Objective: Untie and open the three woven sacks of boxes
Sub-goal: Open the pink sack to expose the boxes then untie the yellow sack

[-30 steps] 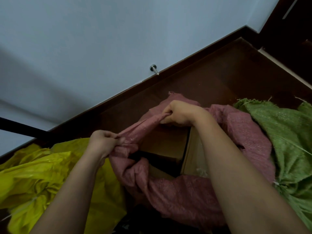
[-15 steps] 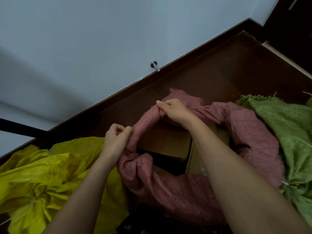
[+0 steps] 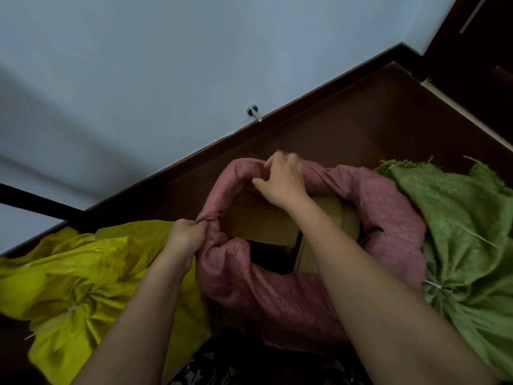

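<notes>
Gripping the pink sack (image 3: 291,298) rim, left hand (image 3: 185,237) near, right hand (image 3: 283,179) far.

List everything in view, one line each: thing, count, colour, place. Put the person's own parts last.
pink sack: 1, pink, centre, mouth open, rim rolled down
cardboard boxes: at least 2, brown, inside pink sack
yellow sack: 1, yellow, left, tied shut
green sack: 1, green, right, tied shut
door stopper: 1, silver, on wall above baseboard
wall: 1, pale blue, top
floor: dark brown wood
left hand: 1, grip on pink rim, left side
right hand: 1, grip on pink rim, far side
</notes>
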Motion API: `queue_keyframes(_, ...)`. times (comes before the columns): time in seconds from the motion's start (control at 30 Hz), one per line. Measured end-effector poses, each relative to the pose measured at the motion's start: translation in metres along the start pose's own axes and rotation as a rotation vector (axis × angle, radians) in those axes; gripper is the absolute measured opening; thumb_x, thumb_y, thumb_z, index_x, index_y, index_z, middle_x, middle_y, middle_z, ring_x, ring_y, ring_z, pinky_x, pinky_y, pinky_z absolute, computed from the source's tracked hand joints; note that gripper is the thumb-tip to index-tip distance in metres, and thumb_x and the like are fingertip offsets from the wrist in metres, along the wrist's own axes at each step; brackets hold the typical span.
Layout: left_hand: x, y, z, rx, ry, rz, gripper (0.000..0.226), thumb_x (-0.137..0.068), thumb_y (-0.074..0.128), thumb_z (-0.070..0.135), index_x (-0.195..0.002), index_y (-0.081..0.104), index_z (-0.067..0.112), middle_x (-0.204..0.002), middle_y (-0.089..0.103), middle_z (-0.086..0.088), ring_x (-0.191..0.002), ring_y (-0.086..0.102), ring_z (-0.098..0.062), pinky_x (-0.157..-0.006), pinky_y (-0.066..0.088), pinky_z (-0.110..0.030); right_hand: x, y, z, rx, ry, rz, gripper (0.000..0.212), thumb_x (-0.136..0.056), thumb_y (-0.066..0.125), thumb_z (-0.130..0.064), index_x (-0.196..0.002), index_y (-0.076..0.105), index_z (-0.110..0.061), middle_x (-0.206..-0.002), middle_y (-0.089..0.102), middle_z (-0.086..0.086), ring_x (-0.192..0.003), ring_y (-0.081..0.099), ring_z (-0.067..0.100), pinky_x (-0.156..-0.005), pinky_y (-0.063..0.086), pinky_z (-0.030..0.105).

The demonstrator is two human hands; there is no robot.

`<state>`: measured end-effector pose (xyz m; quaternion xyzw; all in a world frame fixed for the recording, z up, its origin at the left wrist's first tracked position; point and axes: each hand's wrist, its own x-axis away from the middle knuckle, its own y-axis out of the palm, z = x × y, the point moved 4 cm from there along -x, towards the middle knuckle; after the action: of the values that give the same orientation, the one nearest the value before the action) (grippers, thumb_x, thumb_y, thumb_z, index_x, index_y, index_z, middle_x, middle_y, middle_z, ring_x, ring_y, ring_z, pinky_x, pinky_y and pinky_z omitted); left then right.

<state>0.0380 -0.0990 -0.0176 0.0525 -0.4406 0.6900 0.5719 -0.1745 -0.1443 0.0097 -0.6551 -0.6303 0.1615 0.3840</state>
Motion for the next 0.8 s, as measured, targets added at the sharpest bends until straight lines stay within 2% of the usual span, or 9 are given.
queue_keyframes(0.07,0.002,0.005,-0.008,0.168,-0.162,-0.052,0.025,-0.095,0.053,0.016,-0.114,0.061,0.001,-0.089,0.065,-0.012,-0.066,0.055,-0.019,-0.047,0.044,-0.023,0.018,0.012,-0.012,-0.081,-0.004,-0.359,0.045,-0.082,0.068,-0.046,-0.106,0.068,-0.008,-0.111,0.067,0.01,-0.102,0.063,0.024,-0.089,0.053,0.038)
queue_keyframes(0.13,0.001,0.009,-0.013,0.272,-0.283,-0.113,0.035,-0.096,0.05,0.021,-0.127,0.055,0.004,-0.115,0.064,-0.015,-0.08,0.058,-0.023,-0.053,0.046,-0.028,0.047,0.027,-0.017,-0.074,0.083,-0.724,0.064,-0.078,0.068,-0.057,-0.119,0.063,-0.008,-0.114,0.067,0.007,-0.099,0.066,0.02,-0.086,0.056,0.033)
queue_keyframes(0.23,0.001,0.011,-0.012,0.375,-0.395,-0.197,0.04,-0.099,0.043,0.025,-0.132,0.052,0.003,-0.126,0.059,-0.015,-0.109,0.057,-0.028,-0.074,0.048,-0.034,0.079,0.044,-0.013,0.032,0.141,-0.874,0.078,-0.073,0.073,-0.057,-0.13,0.05,-0.009,-0.122,0.057,0.003,-0.105,0.059,0.019,-0.086,0.057,0.035)
queue_keyframes(0.3,0.005,0.009,-0.011,0.434,-0.451,-0.23,0.04,-0.101,0.04,0.025,-0.133,0.051,0.005,-0.134,0.055,-0.013,-0.123,0.052,-0.026,-0.089,0.043,-0.038,0.092,0.053,-0.011,0.108,0.091,-0.819,0.073,-0.073,0.077,-0.048,-0.127,0.048,-0.009,-0.117,0.054,0.002,-0.099,0.057,0.019,-0.077,0.055,0.031)
queue_keyframes(0.4,0.008,0.001,-0.01,0.59,-0.487,-0.265,0.042,-0.104,0.029,0.023,-0.141,0.042,0.007,-0.144,0.045,-0.011,-0.134,0.041,-0.027,-0.105,0.033,-0.043,0.098,0.058,-0.013,0.155,-0.057,-0.618,0.045,-0.078,0.072,-0.027,-0.116,0.053,-0.012,-0.116,0.058,0.009,-0.1,0.058,0.026,-0.072,0.043,0.028)
queue_keyframes(0.53,0.008,-0.008,-0.009,0.792,-0.516,-0.227,0.044,-0.103,0.021,0.014,-0.137,0.047,0.004,-0.141,0.047,-0.017,-0.132,0.042,-0.032,-0.101,0.034,-0.051,0.105,0.053,-0.03,0.354,-0.342,-0.275,0.028,-0.086,0.056,-0.011,-0.112,0.045,-0.014,-0.108,0.061,0.014,-0.098,0.06,0.038,-0.066,0.037,0.035)
queue_keyframes(0.63,0.022,-0.009,0.005,0.882,-0.419,-0.185,0.038,-0.101,0.03,0.021,-0.122,0.058,0.007,-0.13,0.057,-0.018,-0.117,0.056,-0.034,-0.091,0.044,-0.049,0.117,0.057,-0.034,0.448,-0.459,-0.156,0.026,-0.088,0.054,-0.008,-0.111,0.043,-0.013,-0.104,0.061,0.012,-0.092,0.062,0.037,-0.06,0.034,0.035)
queue_keyframes(0.7,0.045,-0.007,0.014,0.718,-0.366,-0.202,0.029,-0.095,0.047,0.034,-0.105,0.062,0.011,-0.113,0.062,-0.016,-0.097,0.061,-0.031,-0.082,0.048,-0.044,0.119,0.058,-0.032,0.475,-0.486,-0.137,0.026,-0.087,0.054,-0.007,-0.111,0.044,-0.013,-0.104,0.061,0.01,-0.091,0.063,0.036,-0.059,0.033,0.035)
queue_keyframes(0.8,0.073,0.004,0.004,0.358,-0.46,-0.274,0.045,-0.088,0.059,0.046,-0.113,0.056,0.009,-0.118,0.056,-0.014,-0.116,0.051,-0.033,-0.101,0.035,-0.051,0.12,0.06,-0.034,0.526,-0.568,-0.12,0.039,-0.085,0.059,-0.008,-0.122,0.045,-0.013,-0.107,0.06,0.008,-0.095,0.062,0.03,-0.06,0.033,0.035)
